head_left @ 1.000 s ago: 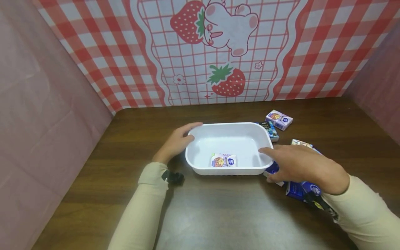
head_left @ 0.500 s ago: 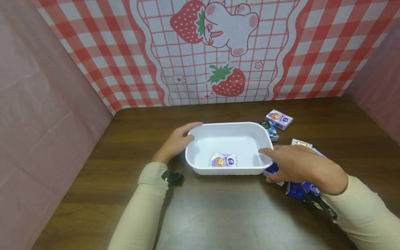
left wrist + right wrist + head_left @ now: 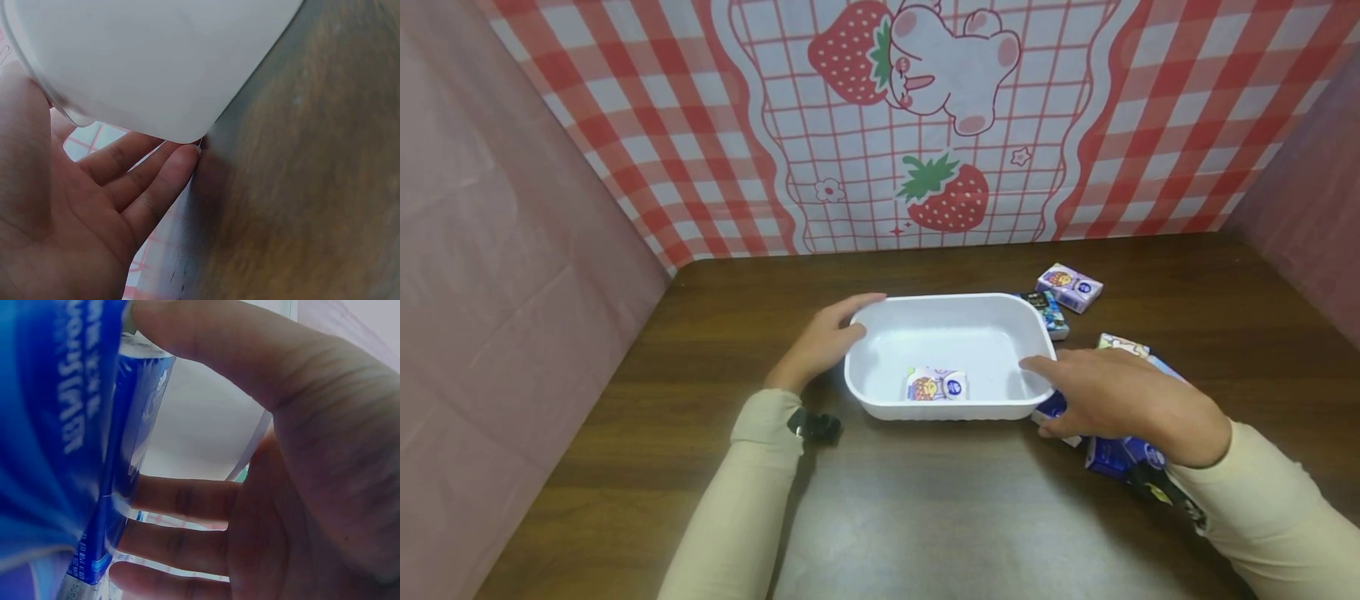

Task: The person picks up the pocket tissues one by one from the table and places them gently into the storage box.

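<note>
A white plastic tub [image 3: 947, 410] lies mid-table in the head view, with a white-and-purple pocket tissue pack [image 3: 937, 385] inside near its front wall. My left hand [image 3: 820, 343] holds the tub's left end. In the left wrist view its fingers [image 3: 172, 172] lie against the outer corner, while the thumb goes over the rim. At the right end my right hand [image 3: 1120, 396] holds the rim, index finger over it and thumb outside. Beneath that hand are blue tissue packs [image 3: 1108, 457], close to the thumb and fingers in the right wrist view, where they partly hide the fingertips.
Behind the tub's right end lie a dark-blue patterned pack [image 3: 1051, 315] and a purple tissue pack [image 3: 1070, 287]. A pale pack [image 3: 1123, 343] shows past the right hand. A red checked cloth [image 3: 670, 125] hangs behind the brown table [image 3: 925, 517]; pink cloths flank it.
</note>
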